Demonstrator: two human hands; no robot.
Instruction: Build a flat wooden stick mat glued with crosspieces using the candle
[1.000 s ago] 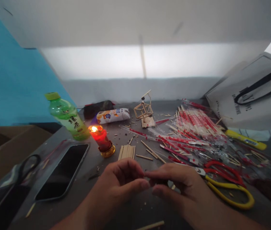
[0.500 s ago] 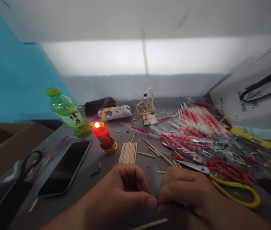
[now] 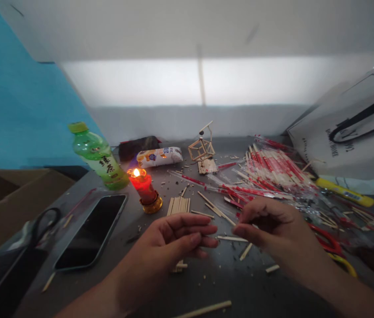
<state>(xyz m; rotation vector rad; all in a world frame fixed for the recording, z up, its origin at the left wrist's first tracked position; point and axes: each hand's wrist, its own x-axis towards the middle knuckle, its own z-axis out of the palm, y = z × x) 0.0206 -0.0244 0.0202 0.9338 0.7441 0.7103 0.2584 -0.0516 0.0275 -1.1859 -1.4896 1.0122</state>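
My left hand (image 3: 173,243) is above a flat row of pale sticks (image 3: 179,206), its fingers stretched out and apart with nothing visible between them. To its right my right hand (image 3: 273,225) has thumb and forefinger brought together; anything held there is too small to make out. Loose sticks (image 3: 232,238) lie on the table between the hands. A lit red candle (image 3: 143,187) on a gold base stands left of the stick row. Farther back, a small stick frame (image 3: 202,149) stands on another bundle of short sticks (image 3: 207,166).
Back left are a green bottle (image 3: 99,159) and a white packet (image 3: 159,157); a phone (image 3: 91,232) lies nearer. On the right are wrapped sticks (image 3: 273,168), a yellow cutter (image 3: 345,193), scissors (image 3: 326,240) partly behind my right arm, and a paper bag (image 3: 355,128).
My hands have moved apart. The left has opened its fingers; the right has shifted up and to the right, covering part of the scissors and uncovering sticks on the table.
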